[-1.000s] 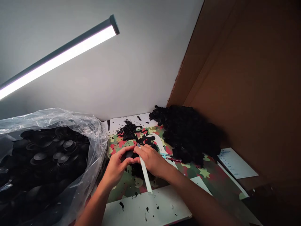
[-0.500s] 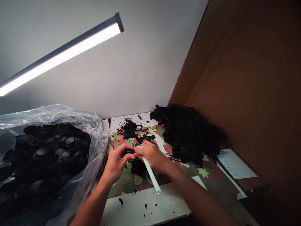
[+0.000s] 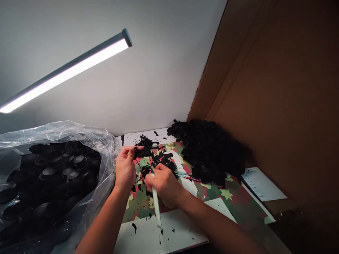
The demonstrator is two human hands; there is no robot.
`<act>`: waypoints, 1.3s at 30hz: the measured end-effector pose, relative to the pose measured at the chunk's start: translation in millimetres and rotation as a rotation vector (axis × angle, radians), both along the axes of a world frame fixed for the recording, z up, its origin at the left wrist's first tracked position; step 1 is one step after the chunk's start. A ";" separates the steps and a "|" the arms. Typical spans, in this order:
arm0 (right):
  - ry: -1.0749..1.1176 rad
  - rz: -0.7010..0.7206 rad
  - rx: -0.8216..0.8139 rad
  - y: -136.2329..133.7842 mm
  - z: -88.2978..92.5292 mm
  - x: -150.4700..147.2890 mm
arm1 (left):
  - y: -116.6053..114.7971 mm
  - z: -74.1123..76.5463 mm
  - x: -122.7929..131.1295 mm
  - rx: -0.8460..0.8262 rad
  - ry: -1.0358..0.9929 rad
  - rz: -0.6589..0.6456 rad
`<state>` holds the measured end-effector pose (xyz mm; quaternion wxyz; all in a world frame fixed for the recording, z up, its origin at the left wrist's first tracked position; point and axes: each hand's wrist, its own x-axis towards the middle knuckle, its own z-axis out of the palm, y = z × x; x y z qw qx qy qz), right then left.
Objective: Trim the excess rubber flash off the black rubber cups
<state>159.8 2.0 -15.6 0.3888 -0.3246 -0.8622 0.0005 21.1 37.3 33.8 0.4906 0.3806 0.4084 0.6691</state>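
Observation:
Between the thumb and fingers of my left hand (image 3: 126,168) is a black piece (image 3: 141,152), its shape hard to make out against the scraps behind. My right hand (image 3: 164,183) is closed around a white-handled tool (image 3: 156,206); the handle slants down toward me, and its working tip is not clearly visible. The hands are apart, over a camouflage-patterned sheet (image 3: 140,208) strewn with black scraps. Beyond them lies a small heap of black shavings (image 3: 145,141). Tweezers or scissors (image 3: 189,176), too small to tell, lie right of my right hand.
At left, a clear plastic bag (image 3: 107,155) holds many black discs (image 3: 49,171). A large black heap (image 3: 214,151) lies at right, before a cardboard wall (image 3: 265,88). A white card (image 3: 263,184) lies beside it. A lamp (image 3: 79,67) hangs above.
My hands have moved apart: the left went up and left with the black piece, the right slightly down and left with the tool. The view has shifted a little.

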 end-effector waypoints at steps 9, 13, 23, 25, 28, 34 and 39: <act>0.141 -0.090 -0.318 13.6 -0.1 22.7 | -19.2 -12.9 -12.0 -0.027 0.073 -0.237; 0.269 -0.072 -0.481 11.7 6.6 24.4 | -20.4 -20.1 -15.6 -0.055 0.209 -0.217; 0.681 0.016 -0.836 0.5 17.8 15.5 | -28.7 -29.7 -11.6 -0.118 0.271 -0.190; 0.719 0.008 -0.852 -0.5 15.6 14.6 | -29.6 -30.4 -10.1 -0.140 0.170 -0.181; 0.766 -0.010 -0.862 -1.8 14.8 14.1 | -31.2 -27.8 -6.4 -0.175 0.045 -0.183; 0.798 -0.011 -0.857 -4.7 16.1 12.5 | -34.7 -22.3 -2.0 -0.173 -0.022 -0.180; 0.689 -0.046 -0.681 -4.7 15.4 13.0 | -35.2 -21.4 -7.5 -0.113 0.121 -0.208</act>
